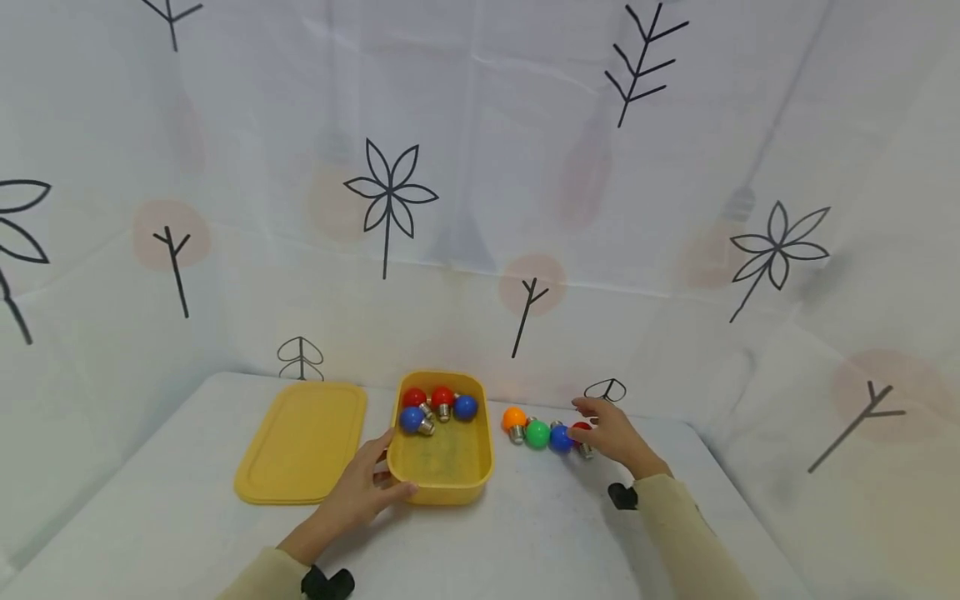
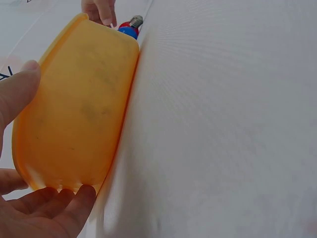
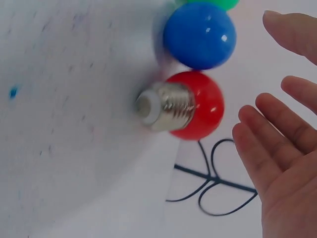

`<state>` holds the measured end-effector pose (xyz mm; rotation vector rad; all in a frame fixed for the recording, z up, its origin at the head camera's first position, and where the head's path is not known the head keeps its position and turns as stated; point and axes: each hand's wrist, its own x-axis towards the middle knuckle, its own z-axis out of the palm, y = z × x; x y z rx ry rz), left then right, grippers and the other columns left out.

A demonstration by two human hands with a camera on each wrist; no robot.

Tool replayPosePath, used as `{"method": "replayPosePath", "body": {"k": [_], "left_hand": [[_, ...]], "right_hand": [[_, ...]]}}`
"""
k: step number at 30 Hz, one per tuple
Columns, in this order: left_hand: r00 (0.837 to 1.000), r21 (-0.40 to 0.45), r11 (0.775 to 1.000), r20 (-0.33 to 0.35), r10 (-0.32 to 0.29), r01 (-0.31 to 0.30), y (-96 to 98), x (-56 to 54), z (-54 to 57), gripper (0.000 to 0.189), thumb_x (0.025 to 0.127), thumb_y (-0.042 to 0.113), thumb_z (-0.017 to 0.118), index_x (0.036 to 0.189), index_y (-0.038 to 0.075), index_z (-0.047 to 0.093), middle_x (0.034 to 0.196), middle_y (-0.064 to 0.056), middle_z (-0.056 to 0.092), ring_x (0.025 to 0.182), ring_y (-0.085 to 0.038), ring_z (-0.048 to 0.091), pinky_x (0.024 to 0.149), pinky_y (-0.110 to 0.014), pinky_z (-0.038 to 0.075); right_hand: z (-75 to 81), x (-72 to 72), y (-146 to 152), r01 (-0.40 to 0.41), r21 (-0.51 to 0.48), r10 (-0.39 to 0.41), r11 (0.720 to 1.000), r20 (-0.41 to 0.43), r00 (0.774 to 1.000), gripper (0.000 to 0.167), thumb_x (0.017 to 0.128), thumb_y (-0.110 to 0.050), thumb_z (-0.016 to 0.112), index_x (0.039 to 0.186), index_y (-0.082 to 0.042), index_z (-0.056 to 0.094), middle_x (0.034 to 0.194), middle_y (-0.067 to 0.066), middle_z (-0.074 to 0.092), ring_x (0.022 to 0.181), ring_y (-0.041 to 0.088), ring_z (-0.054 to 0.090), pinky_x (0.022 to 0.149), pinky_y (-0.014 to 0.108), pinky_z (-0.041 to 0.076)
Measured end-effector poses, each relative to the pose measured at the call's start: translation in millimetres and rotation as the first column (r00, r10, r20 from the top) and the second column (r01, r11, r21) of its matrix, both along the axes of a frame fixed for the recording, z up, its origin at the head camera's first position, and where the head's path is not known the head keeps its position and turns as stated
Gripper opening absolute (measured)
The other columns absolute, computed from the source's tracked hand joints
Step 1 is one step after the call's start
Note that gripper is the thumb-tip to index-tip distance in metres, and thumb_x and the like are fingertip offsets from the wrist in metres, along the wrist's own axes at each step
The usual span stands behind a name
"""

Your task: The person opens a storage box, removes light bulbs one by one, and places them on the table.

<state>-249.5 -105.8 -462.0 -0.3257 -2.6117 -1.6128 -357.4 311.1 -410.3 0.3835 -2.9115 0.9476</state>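
A yellow plastic container (image 1: pixel 442 493) stands on the table with two red and two blue light bulbs inside, toward its far end. My left hand (image 1: pixel 362 490) grips the near left corner, thumb on one side and fingers on the other; in the left wrist view the fingertips (image 2: pixel 85 194) press its wall. To the right of the container lies a row of bulbs: orange (image 1: pixel 513 418), green (image 1: pixel 537 434), blue (image 1: pixel 561 439) and red (image 3: pixel 205 109). My right hand (image 1: pixel 613 435) hovers at the red bulb with fingers spread, holding nothing; its metal screw base (image 3: pixel 171 105) shows.
A yellow lid (image 1: pixel 303 442) lies flat on the table to the left of the container. White cloth (image 1: pixel 540 533) covers the table, and a patterned white sheet (image 1: pixel 465 208) hangs behind. Black straps circle both wrists.
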Motion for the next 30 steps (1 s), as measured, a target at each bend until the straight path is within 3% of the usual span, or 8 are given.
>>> {"method": "replayPosePath", "body": {"k": [11, 16, 23, 30], "left_hand": [[1.0, 0.008, 1.0, 0.004, 0.003, -0.003, 0.3, 0.7, 0.0, 0.098, 0.076, 0.038, 0.08, 0.151, 0.007, 0.026, 0.139, -0.014, 0.041, 0.125, -0.028, 0.046, 0.096, -0.037, 0.049], [1.0, 0.009, 1.0, 0.0, 0.001, -0.001, 0.0, 0.8, -0.6, 0.099, 0.075, 0.038, 0.081, 0.151, 0.006, 0.026, 0.139, -0.014, 0.042, 0.125, -0.027, 0.047, 0.097, -0.037, 0.049], [1.0, -0.001, 1.0, -0.004, -0.001, 0.001, 0.3, 1.3, -0.1, 0.098, 0.075, 0.037, 0.081, 0.15, 0.005, 0.026, 0.138, -0.014, 0.042, 0.124, -0.027, 0.047, 0.096, -0.036, 0.049], [1.0, 0.011, 1.0, 0.0, -0.005, 0.005, 0.5, 1.6, 0.4, 0.097, 0.076, 0.035, 0.081, 0.151, 0.005, 0.026, 0.138, -0.014, 0.042, 0.124, -0.027, 0.047, 0.096, -0.037, 0.049]], "right_hand": [[10.1, 7.5, -41.3, -0.114, 0.005, 0.114, 0.993, -0.12, 0.986, 0.053, 0.085, -0.022, 0.073, 0.131, -0.003, 0.054, 0.128, 0.018, 0.055, 0.115, 0.035, 0.053, 0.099, 0.05, 0.045], [9.7, 7.6, -58.9, -0.122, -0.032, 0.119, 0.992, -0.084, 0.989, 0.054, 0.085, -0.023, 0.073, 0.132, -0.006, 0.053, 0.132, 0.016, 0.053, 0.118, 0.035, 0.05, 0.101, 0.052, 0.042], [10.9, 9.2, -81.3, -0.163, -0.013, 0.161, 0.987, -0.117, 0.98, 0.05, 0.084, -0.019, 0.073, 0.129, -0.006, 0.056, 0.126, 0.01, 0.057, 0.116, 0.033, 0.052, 0.098, 0.05, 0.045], [16.0, 7.0, -103.0, -0.191, -0.021, 0.189, 0.981, -0.092, 0.978, 0.052, 0.082, -0.024, 0.075, 0.13, -0.014, 0.057, 0.124, 0.001, 0.057, 0.117, 0.028, 0.052, 0.1, 0.046, 0.045]]}}
